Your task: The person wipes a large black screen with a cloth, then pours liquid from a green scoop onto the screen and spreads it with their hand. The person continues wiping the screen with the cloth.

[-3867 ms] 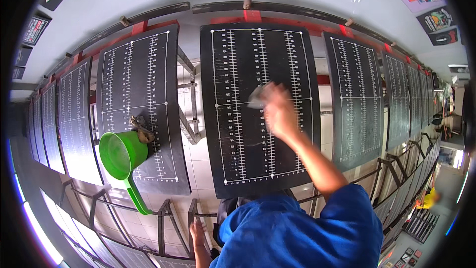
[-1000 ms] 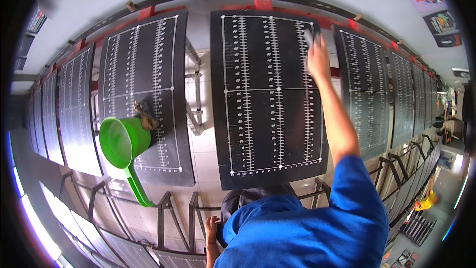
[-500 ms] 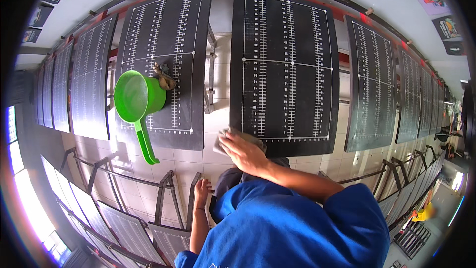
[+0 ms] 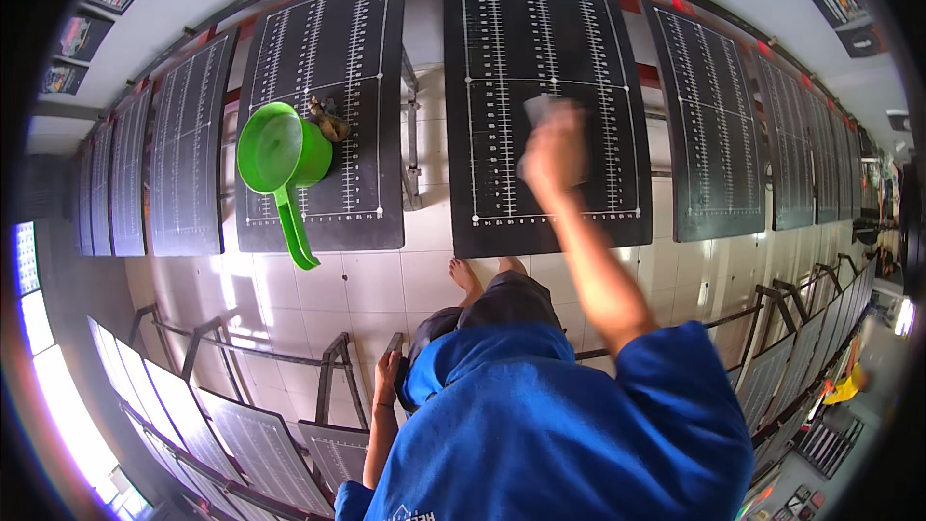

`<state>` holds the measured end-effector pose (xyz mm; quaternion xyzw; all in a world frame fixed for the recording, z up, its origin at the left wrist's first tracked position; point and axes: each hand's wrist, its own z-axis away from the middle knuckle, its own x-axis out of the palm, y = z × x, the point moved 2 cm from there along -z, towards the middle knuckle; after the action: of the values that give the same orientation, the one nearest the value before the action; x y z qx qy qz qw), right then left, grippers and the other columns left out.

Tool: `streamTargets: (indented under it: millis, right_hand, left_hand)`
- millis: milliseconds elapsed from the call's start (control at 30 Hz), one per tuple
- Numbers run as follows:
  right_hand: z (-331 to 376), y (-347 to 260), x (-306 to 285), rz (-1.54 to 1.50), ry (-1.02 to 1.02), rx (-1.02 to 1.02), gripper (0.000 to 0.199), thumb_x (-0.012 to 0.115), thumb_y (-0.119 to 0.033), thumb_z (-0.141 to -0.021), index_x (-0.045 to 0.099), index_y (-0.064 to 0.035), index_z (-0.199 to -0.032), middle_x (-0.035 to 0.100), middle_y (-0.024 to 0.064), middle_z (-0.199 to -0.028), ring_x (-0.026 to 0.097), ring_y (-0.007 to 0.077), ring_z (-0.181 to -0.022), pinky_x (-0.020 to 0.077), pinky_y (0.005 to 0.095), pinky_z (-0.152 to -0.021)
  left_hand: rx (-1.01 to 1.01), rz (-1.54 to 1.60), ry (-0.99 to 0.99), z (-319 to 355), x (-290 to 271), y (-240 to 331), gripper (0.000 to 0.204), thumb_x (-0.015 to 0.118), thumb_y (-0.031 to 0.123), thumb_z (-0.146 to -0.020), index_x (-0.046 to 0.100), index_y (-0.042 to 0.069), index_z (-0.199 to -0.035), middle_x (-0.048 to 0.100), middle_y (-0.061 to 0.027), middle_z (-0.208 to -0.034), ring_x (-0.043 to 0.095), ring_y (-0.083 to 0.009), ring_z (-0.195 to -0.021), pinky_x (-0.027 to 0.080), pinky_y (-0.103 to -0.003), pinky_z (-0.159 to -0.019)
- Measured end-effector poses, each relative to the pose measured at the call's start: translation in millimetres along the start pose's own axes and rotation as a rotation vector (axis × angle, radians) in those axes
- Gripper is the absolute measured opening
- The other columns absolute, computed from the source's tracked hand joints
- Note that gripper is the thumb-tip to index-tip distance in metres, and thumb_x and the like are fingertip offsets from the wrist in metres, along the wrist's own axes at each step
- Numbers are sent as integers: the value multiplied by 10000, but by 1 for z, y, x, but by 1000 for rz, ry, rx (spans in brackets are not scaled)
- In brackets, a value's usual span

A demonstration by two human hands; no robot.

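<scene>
My right hand (image 4: pixel 557 162), smeared by motion, presses a grey cloth (image 4: pixel 548 108) on a black board (image 4: pixel 492 232) printed with white rulers and dotted lines. It lies right of the board's middle line. Low by my left thigh, my left hand (image 4: pixel 388 373) has its fingers curled beside the end of a dark metal bar (image 4: pixel 396 341); what they close on is hidden. A green plastic dipper (image 4: pixel 313 159) with whitish liquid stands on the board (image 4: pixel 386 222) to the left, its handle over the near edge. A crumpled brown rag (image 4: pixel 331 123) touches its rim.
More ruled boards, such as the one at right (image 4: pixel 709 183), line both sides on metal frames. Behind me stand further boards (image 4: pixel 256 439) and dark rails (image 4: pixel 328 357). Pale tiles (image 4: pixel 376 285) cover the floor. Someone in yellow (image 4: pixel 847 386) is at far right.
My right hand has swept the cloth from the board's near left corner up and right, onto its middle. The view has shifted, and my bare feet now show. My left hand stays low by my thigh.
</scene>
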<state>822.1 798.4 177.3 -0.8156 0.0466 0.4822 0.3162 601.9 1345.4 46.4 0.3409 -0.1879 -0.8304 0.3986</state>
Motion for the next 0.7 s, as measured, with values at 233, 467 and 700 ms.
streamTargets:
  millis: [233, 467, 700]
  right_hand:
    - [122, -60, -39, -136, -132, -338, 360, 600, -29, -870, 613, -2, -1229, 655, 139, -1163, 679, 290, -1004, 562, 392, -867]
    - [131, 133, -77, 349, 83, 162, 423, 542, -19, -899, 520, 36, -1318, 395, 266, -1490, 468, 394, -1309, 417, 452, -1078]
    - [185, -140, 16, -324, -448, -564, 285, 595, -71, -878, 622, 16, -1148, 483, 206, -1417, 474, 334, -1336, 426, 393, -1096]
  left_hand:
    - [-214, 311, -63, -31, -20, 27, 356, 505, 350, -1009, 612, 34, -1135, 682, -85, -979, 632, -156, -788, 511, -303, -680]
    - [-252, 240, -13, -20, -37, 12, 371, 522, 375, -992, 623, 44, -1125, 688, -77, -979, 637, -159, -794, 501, -313, -656]
    - [-111, 223, -121, -72, -24, 43, 383, 497, 375, -1004, 639, 32, -1100, 704, -83, -953, 661, -168, -787, 499, -304, -647]
